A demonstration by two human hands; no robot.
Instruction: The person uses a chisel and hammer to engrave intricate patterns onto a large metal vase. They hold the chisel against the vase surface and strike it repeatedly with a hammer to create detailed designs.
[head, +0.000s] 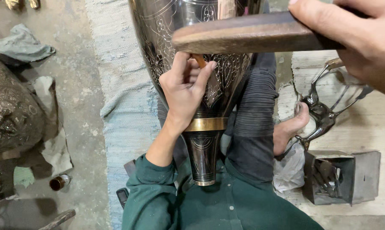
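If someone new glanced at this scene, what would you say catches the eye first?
First the big engraved metal vase with its brass band, lying down the middle over the person's lap. The left hand pinches a small tool against its patterned surface, while the right hand at top right grips a wooden mallet above it. At the left edge sits another embossed metal vessel on the floor.

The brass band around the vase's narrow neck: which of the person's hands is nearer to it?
Left. The left hand rests on the engraved vase just above the brass band. The right hand is up at the frame's top right, gripping a wooden mallet.
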